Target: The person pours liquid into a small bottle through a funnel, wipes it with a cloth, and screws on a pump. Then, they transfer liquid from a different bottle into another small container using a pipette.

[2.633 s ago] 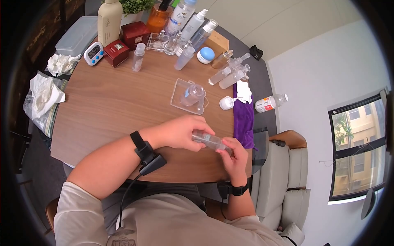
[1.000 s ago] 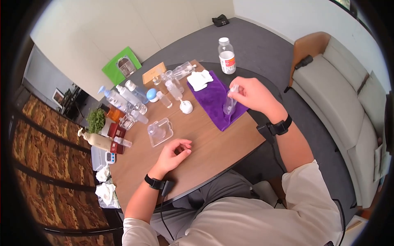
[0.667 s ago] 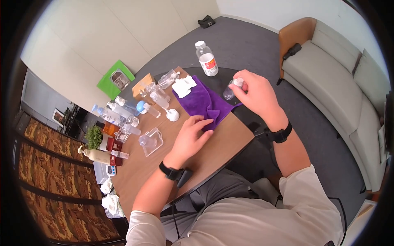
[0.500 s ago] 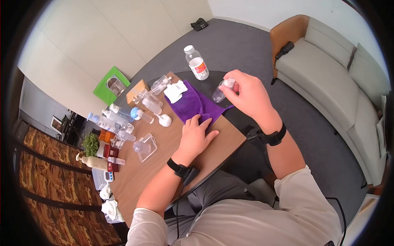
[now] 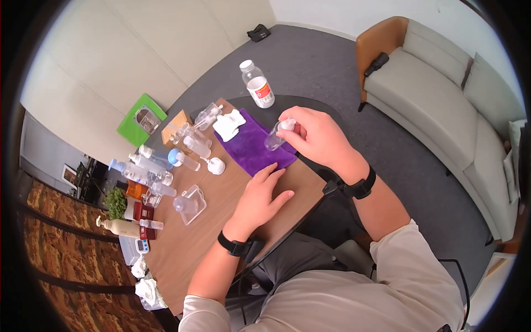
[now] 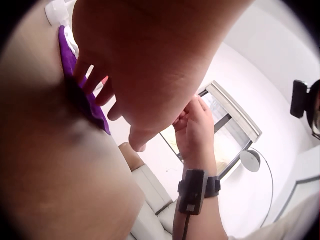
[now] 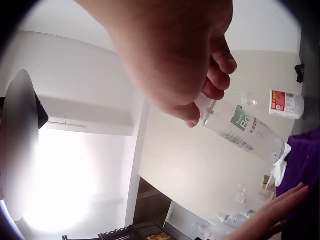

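My right hand (image 5: pixel 318 138) pinches the capped neck of a small clear travel bottle (image 7: pixel 245 127). In the head view the bottle hangs tilted over the right part of a purple cloth (image 5: pixel 249 146). My left hand (image 5: pixel 259 200) has its fingers spread and almost straight. Its fingertips lie at the cloth's near edge, and nothing is gripped in it. A folded white cloth (image 5: pixel 228 125) rests on the purple one. To the left, a white pump top (image 5: pixel 215 166) sits on the wooden table.
A clear plastic case (image 5: pixel 198 206) with a small bottle (image 5: pixel 181 204) stands left of my left hand. Several toiletry bottles, red boxes (image 5: pixel 145 212) and a plant (image 5: pixel 116 202) line the far left. A red-labelled bottle (image 5: pixel 260 91) stands beyond the cloth.
At first both hands held the travel bottle; the left hand then let go and moved onto the cloth's edge. The right hand carried the bottle over to the cloth. My head view turned right.
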The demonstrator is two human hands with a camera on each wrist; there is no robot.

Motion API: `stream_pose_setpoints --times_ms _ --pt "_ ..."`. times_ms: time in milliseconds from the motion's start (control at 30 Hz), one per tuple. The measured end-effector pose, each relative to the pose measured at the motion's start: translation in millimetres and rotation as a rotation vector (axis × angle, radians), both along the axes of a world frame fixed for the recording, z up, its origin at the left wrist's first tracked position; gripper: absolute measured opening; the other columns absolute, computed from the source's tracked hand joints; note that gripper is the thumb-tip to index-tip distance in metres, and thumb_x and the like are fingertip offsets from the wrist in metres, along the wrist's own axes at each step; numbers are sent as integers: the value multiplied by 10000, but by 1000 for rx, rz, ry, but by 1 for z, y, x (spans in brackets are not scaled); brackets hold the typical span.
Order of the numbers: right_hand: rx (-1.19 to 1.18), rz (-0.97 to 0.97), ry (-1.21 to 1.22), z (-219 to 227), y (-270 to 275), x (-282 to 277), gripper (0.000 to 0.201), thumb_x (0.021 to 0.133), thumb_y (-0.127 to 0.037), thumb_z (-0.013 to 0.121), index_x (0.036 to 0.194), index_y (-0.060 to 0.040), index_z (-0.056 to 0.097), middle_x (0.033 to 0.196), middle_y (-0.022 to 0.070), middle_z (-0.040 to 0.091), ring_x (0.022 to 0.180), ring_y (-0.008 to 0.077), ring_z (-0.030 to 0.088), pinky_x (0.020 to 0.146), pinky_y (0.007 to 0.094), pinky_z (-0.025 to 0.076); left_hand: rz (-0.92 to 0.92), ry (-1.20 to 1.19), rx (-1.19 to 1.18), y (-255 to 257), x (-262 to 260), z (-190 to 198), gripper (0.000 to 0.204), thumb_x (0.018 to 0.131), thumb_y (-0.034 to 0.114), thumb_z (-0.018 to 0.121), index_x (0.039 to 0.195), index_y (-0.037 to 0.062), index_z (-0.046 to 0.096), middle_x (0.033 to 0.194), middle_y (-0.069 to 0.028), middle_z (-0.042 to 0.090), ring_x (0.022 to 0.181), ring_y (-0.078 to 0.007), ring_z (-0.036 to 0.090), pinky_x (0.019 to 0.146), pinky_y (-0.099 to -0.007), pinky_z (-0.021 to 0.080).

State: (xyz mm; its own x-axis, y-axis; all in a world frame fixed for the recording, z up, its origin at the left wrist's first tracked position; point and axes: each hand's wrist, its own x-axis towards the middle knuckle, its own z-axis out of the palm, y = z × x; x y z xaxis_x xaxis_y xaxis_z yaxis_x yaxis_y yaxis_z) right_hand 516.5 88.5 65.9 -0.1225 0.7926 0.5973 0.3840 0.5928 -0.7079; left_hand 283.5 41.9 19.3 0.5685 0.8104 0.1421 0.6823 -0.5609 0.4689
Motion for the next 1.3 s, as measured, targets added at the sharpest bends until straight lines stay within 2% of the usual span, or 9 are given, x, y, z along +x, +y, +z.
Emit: stream_pose_setpoints --times_ms 100,233,367,633,733,867,1000,1200,1300 --pt "0 43 -321 -22 20 -20 232 935 -230 753 1013 -42 643 858 171 727 802 382 721 706 472 563 67 32 -20 -2 -28 -7 560 945 348 746 1370 -1 641 1480 -235 574 1377 -434 537 1150 -487 446" --pt "33 116 -598 4 40 -43 239 944 -253 725 973 -29 647 858 198 729 831 423 713 728 520 558 -46 18 24 -3 -52 -12 500 953 298 748 1353 11 661 1489 -222 575 1389 -419 531 1159 -483 440" --pt "-3 131 -542 22 60 -57 257 941 -275 722 972 -29 657 823 210 720 810 428 713 725 520 557 -98 -19 18 -1 -63 -19 452 961 275 745 1329 18 687 1507 -209 570 1400 -410 525 1168 -485 431" --pt "-154 217 -726 31 75 -62 235 927 -226 741 1014 -24 659 904 202 740 887 415 716 796 506 559 -69 -90 13 -5 -69 -28 443 963 297 739 1324 42 701 1523 -180 569 1427 -390 508 1172 -476 413" --pt "-111 506 -790 44 78 -57 209 902 -135 751 1064 -24 676 963 166 754 934 389 714 831 475 551 -45 -147 9 -1 -70 -30 421 959 289 742 1308 56 711 1490 -169 595 1405 -378 526 1156 -476 417" --pt "35 554 -895 44 76 -67 225 915 -201 761 1031 -26 680 925 166 749 915 389 722 795 488 551 -23 -329 -96 11 -74 -40 347 941 253 757 1240 76 746 1395 -148 657 1352 -366 551 1151 -495 407" --pt "-81 383 -1157 56 86 -79 394 961 -406 721 967 -24 630 714 174 677 740 417 693 665 508 525 0 -358 -86 10 -72 -41 289 924 241 772 1162 79 776 1355 -141 680 1329 -358 561 1138 -480 413" --pt "73 322 -1377 62 79 -99 373 961 -390 723 926 -28 638 728 166 681 722 397 685 668 499 528 -12 -330 38 5 -73 -42 240 907 234 782 1092 82 800 1336 -127 653 1259 -336 570 1082 -425 435" --pt "42 385 -1300 61 76 -98 306 948 -320 733 881 -37 636 795 142 682 791 373 687 692 492 527 59 -311 61 1 -71 -37 269 905 232 777 1117 66 792 1259 -115 628 1195 -326 562 1049 -423 440"
